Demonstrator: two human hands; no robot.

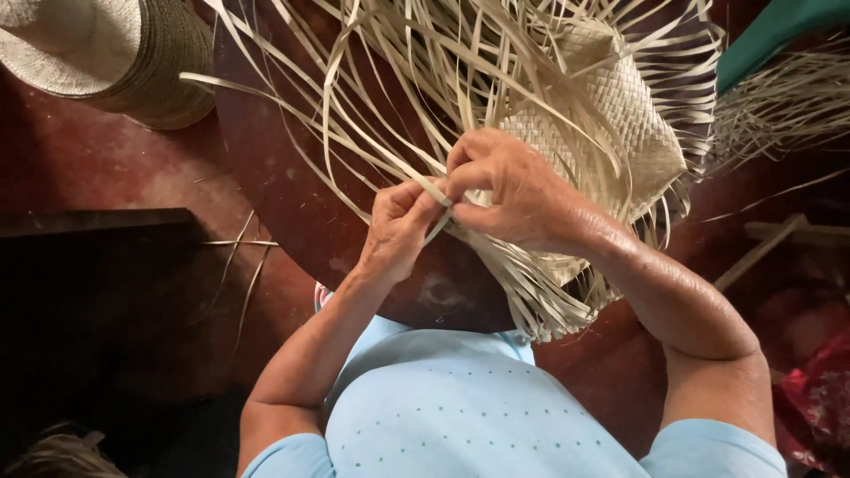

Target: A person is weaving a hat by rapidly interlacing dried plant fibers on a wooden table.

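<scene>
From the head camera we see our left hand (400, 223) and right hand (506, 188) closed together, both pinching pale straw strips (372, 115) at the near edge of the round dark board (283, 204). The woven straw piece (611, 115) lies toward the board's right edge. Finished hats (115, 53) sit beyond its left edge.

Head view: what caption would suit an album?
Two hands pinch pale straw strips of a half-woven piece over a round table.
</scene>
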